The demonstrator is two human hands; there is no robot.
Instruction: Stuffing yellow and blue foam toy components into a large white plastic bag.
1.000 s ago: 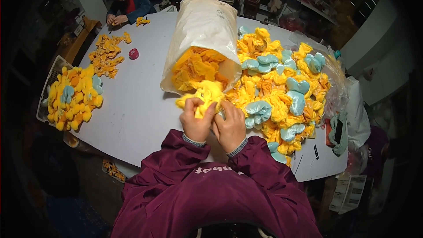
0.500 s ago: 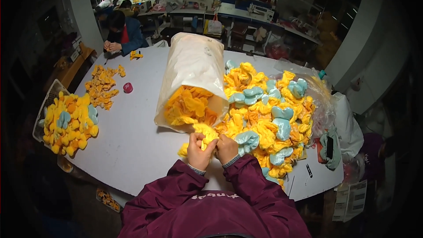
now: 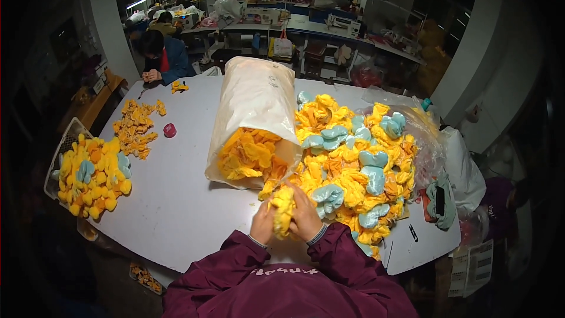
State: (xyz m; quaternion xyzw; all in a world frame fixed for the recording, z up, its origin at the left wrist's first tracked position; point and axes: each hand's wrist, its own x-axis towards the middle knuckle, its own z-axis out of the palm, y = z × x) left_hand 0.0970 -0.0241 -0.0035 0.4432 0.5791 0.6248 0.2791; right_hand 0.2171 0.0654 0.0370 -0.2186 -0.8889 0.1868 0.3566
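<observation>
Between my two hands, over the near part of the table, is a crumpled yellow plush fabric piece (image 3: 283, 207). My left hand (image 3: 263, 224) grips its left side with curled fingers. My right hand (image 3: 306, 218) closes on it from the right, and its fingertips are partly hidden by the cloth. Just beyond lies a big white sack (image 3: 253, 91) on its side, its mouth facing me, with orange-yellow plush pieces (image 3: 250, 153) inside. Right of my hands spreads a large heap of yellow plush pieces (image 3: 356, 182) mixed with shiny light-blue ones (image 3: 328, 198).
A basket (image 3: 73, 129) at the left edge is piled with yellow stuffed pieces (image 3: 94, 176). Near it lie loose orange scraps (image 3: 135, 126) and a small red round object (image 3: 169, 130). Black snips (image 3: 413, 231) rest at the right. Across the table sits a co-worker (image 3: 162, 59).
The yellow plush piece has turned more upright and bunched up between my hands. Both hands have shifted slightly, the right one nearer me. The view has tilted a little.
</observation>
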